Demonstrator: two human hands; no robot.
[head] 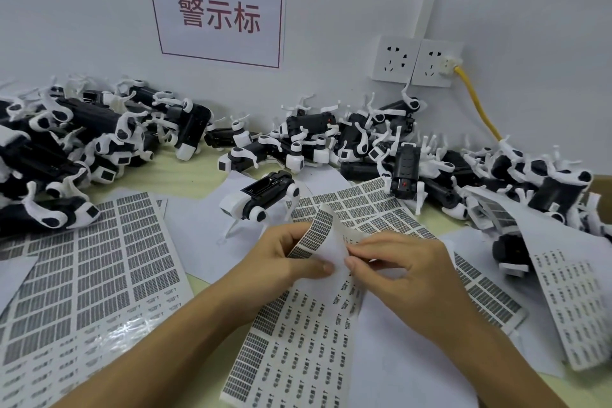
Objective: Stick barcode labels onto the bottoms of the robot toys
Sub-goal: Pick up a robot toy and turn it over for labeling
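Desk (198, 175) strewn w/ label sheets; toy piles at 10 & 2 o'clock. Left hand (281, 258) & right hand (397, 272) pinch curled label sheet (326, 242), peeling; toy (261, 199) at 12 seems unlabelled; most work left.

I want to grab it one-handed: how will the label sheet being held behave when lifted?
Probably floppy: the label sheet curls over at its top where the left hand and right hand pinch it. Likely very light, thin paper. Its backing looks glossy, so it may slip between fingers and sag if held by one edge.
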